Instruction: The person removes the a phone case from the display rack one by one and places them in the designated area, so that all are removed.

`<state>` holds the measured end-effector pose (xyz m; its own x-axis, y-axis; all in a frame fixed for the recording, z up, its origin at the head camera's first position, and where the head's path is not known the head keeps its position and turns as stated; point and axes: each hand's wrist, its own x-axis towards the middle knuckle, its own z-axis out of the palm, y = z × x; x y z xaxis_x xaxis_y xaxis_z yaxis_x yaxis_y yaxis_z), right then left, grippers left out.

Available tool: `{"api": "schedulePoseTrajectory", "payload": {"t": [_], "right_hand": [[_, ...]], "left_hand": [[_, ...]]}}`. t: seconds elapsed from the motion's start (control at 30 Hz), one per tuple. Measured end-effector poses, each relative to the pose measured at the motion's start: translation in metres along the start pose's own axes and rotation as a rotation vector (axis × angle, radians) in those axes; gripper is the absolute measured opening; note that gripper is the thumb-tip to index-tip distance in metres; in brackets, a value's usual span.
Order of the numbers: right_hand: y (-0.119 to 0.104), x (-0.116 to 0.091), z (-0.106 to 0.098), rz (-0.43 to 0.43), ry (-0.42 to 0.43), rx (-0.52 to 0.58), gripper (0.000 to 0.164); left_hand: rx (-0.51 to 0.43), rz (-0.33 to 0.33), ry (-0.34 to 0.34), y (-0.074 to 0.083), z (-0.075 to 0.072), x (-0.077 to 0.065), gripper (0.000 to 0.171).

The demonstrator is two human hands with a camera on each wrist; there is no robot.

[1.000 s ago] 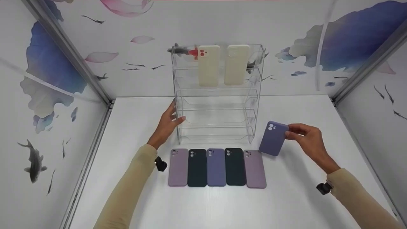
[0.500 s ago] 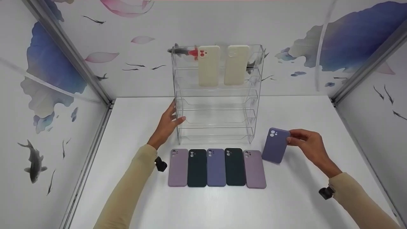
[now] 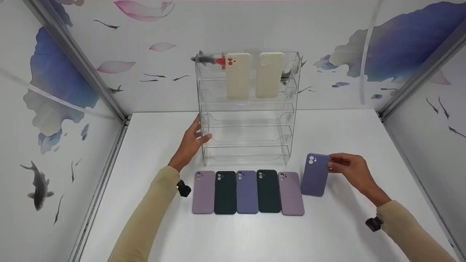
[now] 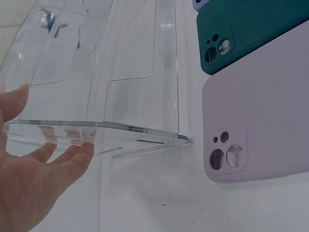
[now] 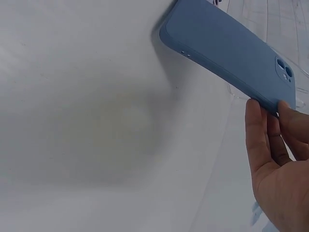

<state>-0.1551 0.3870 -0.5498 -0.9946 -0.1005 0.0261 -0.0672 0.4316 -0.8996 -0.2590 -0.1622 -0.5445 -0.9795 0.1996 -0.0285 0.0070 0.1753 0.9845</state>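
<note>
My right hand pinches a lavender-blue phone case by its upper right edge, thumb against fingers. The case leans slightly, its lower end close over the table beside the row. In the right wrist view the phone case shows its camera holes near the fingertips. My left hand holds the left side of a clear tiered display rack, thumb over the front edge and fingers along the outer side panel. In the left wrist view those fingers press on the rack's side.
Before the rack lies a row of phone cases: a pink-mauve one, a dark green one, a lavender-blue one, another dark green and another mauve one. Two cream cases stand on the rack's top tier.
My right hand has lowered the lavender-blue case toward the front of the table, bringing it more upright and in beside the row's right end. The left hand stays at the rack.
</note>
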Motion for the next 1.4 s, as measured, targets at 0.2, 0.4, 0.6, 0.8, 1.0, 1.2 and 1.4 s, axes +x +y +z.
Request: {"api": "schedulePoseTrajectory", "payload": {"t": [0.2,0.4,0.6,0.8,1.0,1.2,1.4], "right_hand": [[0.005,-0.004,0.001,0.035,-0.032,-0.007,0.038],[0.011,-0.006,0.002,0.069,-0.054,-0.035,0.040],[0.014,-0.007,0.004,0.088,-0.086,-0.025,0.042],[0.018,-0.008,0.007,0.101,-0.104,-0.028,0.040],[0.023,-0.009,0.011,0.111,-0.099,-0.049,0.037],[0.029,-0.009,0.016,0.143,-0.078,-0.073,0.038],[0.034,-0.008,0.020,0.177,-0.072,-0.099,0.039]], "left_hand": [[0.004,0.000,0.001,0.000,0.000,0.000,0.092],[0.016,-0.014,0.009,0.000,0.000,-0.001,0.092],[0.014,-0.009,0.007,0.000,0.000,-0.001,0.093],[0.008,-0.010,0.006,-0.001,-0.001,0.000,0.093],[0.001,-0.006,0.004,-0.002,-0.001,0.000,0.093],[-0.004,-0.003,0.010,-0.002,0.000,-0.001,0.094],[0.011,-0.012,0.022,0.000,0.001,-0.001,0.092]]}}
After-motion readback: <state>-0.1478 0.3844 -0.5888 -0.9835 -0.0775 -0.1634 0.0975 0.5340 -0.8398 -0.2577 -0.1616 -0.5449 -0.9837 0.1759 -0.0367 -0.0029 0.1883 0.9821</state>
